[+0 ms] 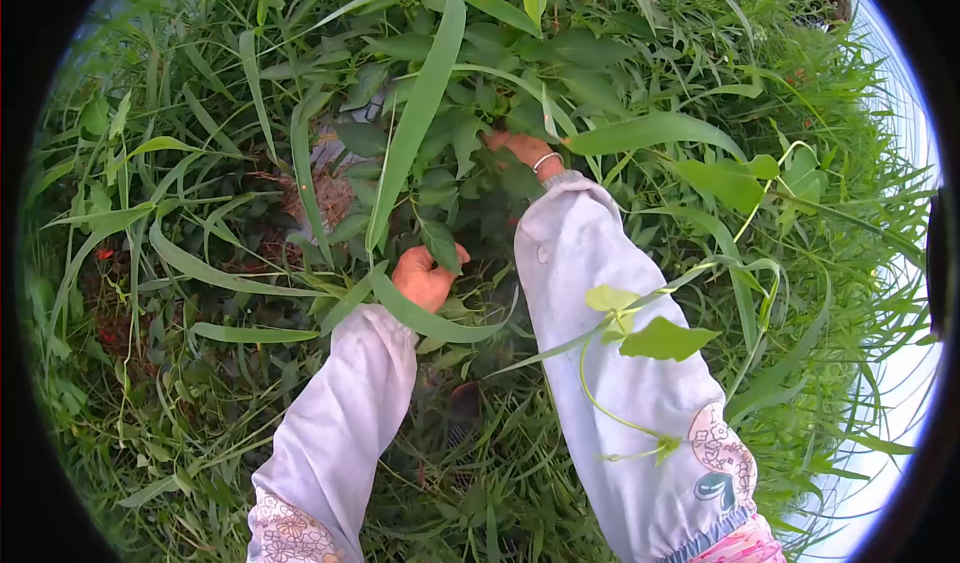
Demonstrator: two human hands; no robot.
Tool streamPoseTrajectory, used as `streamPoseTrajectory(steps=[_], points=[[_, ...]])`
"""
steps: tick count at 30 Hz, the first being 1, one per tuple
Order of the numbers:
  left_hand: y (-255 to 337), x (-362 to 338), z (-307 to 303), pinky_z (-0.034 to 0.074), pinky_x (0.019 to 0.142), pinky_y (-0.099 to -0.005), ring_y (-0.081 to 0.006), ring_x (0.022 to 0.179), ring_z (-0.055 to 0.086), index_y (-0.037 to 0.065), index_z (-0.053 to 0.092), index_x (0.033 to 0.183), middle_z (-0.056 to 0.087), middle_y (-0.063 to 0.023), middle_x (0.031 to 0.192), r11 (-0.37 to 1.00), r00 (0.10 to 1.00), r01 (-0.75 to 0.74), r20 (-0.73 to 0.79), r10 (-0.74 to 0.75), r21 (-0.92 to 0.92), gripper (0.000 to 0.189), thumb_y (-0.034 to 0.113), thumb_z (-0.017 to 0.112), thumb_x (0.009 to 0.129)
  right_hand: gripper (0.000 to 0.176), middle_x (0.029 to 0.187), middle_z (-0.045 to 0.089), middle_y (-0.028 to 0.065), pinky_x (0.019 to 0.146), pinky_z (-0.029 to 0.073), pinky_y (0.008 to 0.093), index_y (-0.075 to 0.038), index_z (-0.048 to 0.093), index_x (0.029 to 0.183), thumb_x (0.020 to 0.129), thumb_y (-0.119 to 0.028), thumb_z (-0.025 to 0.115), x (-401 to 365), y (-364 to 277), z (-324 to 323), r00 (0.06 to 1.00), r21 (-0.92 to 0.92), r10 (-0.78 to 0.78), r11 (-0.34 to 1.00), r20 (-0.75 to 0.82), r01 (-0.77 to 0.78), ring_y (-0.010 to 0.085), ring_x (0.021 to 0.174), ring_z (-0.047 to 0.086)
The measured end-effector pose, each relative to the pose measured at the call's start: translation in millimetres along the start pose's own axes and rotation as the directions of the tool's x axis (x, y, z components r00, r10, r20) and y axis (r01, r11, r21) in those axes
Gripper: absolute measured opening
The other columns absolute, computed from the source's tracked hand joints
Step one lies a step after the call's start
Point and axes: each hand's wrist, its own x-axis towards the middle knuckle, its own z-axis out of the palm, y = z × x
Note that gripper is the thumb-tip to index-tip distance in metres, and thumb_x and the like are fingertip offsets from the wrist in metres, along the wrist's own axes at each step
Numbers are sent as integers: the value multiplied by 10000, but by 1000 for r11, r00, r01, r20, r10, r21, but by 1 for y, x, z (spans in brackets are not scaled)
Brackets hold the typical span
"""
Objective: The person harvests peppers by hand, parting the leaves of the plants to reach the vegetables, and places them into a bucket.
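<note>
My left hand [424, 281] is in the middle of the greenery, fingers curled in beside a broad dark-green leaf [440, 247]. That leaf partly covers the fingers, and whatever they may hold is hidden. Farther forward and to the right, my right hand [524, 151] reaches in among the leaves of a bushy plant [490, 93]. Foliage covers its fingertips, so their grip does not show. A white band [546, 161] circles the right wrist. Both arms wear pale sleeves; a vine with heart-shaped leaves [668, 340] hangs across the right sleeve [600, 293].
Long grass blades [420, 113] cross in front of the plant. Bare soil with dry litter [325, 188] shows left of centre. Small red spots [104, 254] lie at the far left. White sheeting [905, 123] runs along the right edge beyond tall grass.
</note>
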Motion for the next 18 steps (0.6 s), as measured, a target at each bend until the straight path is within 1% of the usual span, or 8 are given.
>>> streamPoseTrajectory(steps=[3, 6, 9, 11, 12, 13, 15, 18], points=[[12, -4, 2, 356, 453, -225, -68, 572, 446, 42, 561, 1093, 531, 0, 743, 986, 987, 158, 17, -159, 49, 301, 152, 578, 813, 300, 1034, 605, 146, 753, 465, 393, -85, 567, 1083, 831, -245, 534, -9, -11, 11, 963, 28, -172, 983, -207, 181, 297, 865, 600], [10, 13, 27, 444, 600, -272, -127, 694, 536, 44, 469, 1198, 592, -42, 886, 944, 922, -325, -206, 328, 51, 426, 131, 598, 801, 389, 1129, 602, 108, 877, 424, 364, -107, 584, 1139, 826, -332, 538, -27, -48, -17, 993, 207, 118, 972, -2, -115, 295, 1009, 570], [29, 14, 48, 445, 809, -321, -187, 942, 557, 38, 489, 1184, 589, -71, 1062, 940, 973, -190, -185, 141, -285, 422, 119, 617, 790, 389, 1118, 600, 125, 848, 441, 387, -97, 575, 1141, 807, -297, 572, -49, -48, 4, 976, 420, 87, 907, -201, 6, 300, 980, 577], [21, 23, 57, 438, 833, -323, -184, 989, 546, 48, 507, 1173, 584, -64, 1072, 965, 936, -234, -297, 190, -120, 399, 132, 611, 797, 367, 1107, 603, 129, 833, 447, 389, -93, 572, 1140, 825, -279, 550, -55, -43, 4, 979, 207, 179, 966, -96, -156, 301, 971, 579], [14, 29, 65, 440, 829, -328, -186, 971, 566, 63, 556, 1122, 611, -65, 1031, 900, 944, -249, -298, 143, -357, 311, 151, 572, 825, 344, 1071, 608, 132, 819, 452, 393, -80, 580, 1105, 817, -266, 556, -58, -23, 12, 997, 72, -18, 997, -71, 23, 305, 949, 580], [16, 26, 65, 448, 798, -336, -210, 930, 574, 66, 562, 1076, 610, -76, 990, 950, 937, -240, -303, 173, -202, 281, 155, 580, 810, 321, 1035, 612, 134, 804, 457, 397, -67, 587, 1071, 810, -252, 563, -60, 2, 24, 976, -51, -214, 976, -43, 212, 308, 928, 580], [24, 14, 61, 465, 736, -351, -259, 849, 589, 72, 574, 982, 609, -100, 908, 970, 925, -212, -294, 240, 122, 224, 163, 596, 779, 320, 1000, 607, 133, 807, 457, 392, -56, 587, 1039, 779, -241, 602, -63, 16, 37, 978, 20, -151, 988, -145, 155, 303, 916, 576], [9, 15, 62, 450, 764, -348, -230, 893, 586, 47, 597, 990, 622, -97, 955, 924, 896, -378, -231, 379, 49, 241, 220, 595, 821, 307, 985, 606, 128, 796, 460, 391, -55, 583, 1031, 783, -236, 604, -72, 16, 39, 973, -9, -115, 993, -198, 116, 293, 908, 575]])
